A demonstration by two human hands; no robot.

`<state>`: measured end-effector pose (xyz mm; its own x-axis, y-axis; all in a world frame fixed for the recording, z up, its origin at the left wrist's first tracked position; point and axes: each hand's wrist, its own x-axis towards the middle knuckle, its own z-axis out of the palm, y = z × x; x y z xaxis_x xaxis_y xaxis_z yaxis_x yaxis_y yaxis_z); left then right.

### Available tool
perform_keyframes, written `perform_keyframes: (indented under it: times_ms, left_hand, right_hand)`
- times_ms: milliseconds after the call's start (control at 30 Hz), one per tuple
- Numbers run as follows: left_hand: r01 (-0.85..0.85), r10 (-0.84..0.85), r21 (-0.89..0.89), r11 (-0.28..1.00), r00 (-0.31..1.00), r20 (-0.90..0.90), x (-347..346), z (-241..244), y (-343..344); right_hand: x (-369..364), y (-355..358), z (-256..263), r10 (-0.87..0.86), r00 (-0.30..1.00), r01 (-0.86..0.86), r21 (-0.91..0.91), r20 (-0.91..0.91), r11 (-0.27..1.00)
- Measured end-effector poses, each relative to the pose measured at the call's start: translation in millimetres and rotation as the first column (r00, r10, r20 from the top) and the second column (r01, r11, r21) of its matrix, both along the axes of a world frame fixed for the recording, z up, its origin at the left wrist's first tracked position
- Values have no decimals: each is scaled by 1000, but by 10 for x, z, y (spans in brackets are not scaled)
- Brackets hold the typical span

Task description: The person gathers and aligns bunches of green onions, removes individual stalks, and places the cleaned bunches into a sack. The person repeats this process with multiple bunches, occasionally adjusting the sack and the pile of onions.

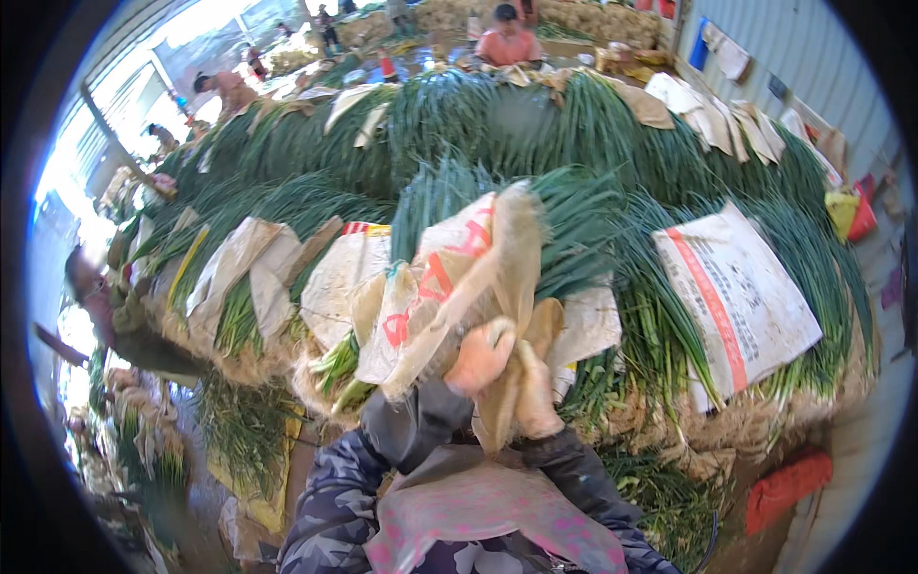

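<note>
In front of my chest, my left hand [482, 356] has its fingers curled on a loose beige woven sack [459, 287] that bears red writing. My right hand [536, 393] grips a lower fold of this cloth, close beside the left. Long green scallion leaves [581, 208] fan out beyond the sack. Under and around it lie pale woven sacks [348, 280] on the heaped scallions. A few stalk ends [337, 366] poke out at the sack's lower left. Further right, a white printed sack [739, 308] with a red stripe lies flat over scallions [649, 323].
A second row of scallions [452, 118] runs across behind the first. One person [107, 308] is close at left, another [508, 46] beyond the rows. Leaf trimmings [244, 423] lie low at left. A red object [789, 489] stands by the corrugated wall [810, 43] at right.
</note>
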<state>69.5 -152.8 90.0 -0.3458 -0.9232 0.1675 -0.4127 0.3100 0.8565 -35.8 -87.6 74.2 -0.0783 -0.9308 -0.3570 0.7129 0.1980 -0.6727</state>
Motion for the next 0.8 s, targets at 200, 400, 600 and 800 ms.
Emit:
perform_keyframes:
  times_ms: [200,400,600,800]
  left_hand:
    - [-4,24,-77,997,966,259,493,-590,468]
    - [195,-198,43,980,918,342,714,-415,722]
    - [299,-261,251,921,950,-173,3156,1114,-47]
    - [-359,176,377,854,881,439,3940,-1140,-1085]
  right_hand:
    - [104,-75,127,274,898,-313,-60,-345,948]
    - [401,-549,-386,154,934,-128,103,-322,986]
    - [354,-645,-194,-56,957,71,43,-284,997]
    - [517,-722,-61,7,996,-25,209,83,978]
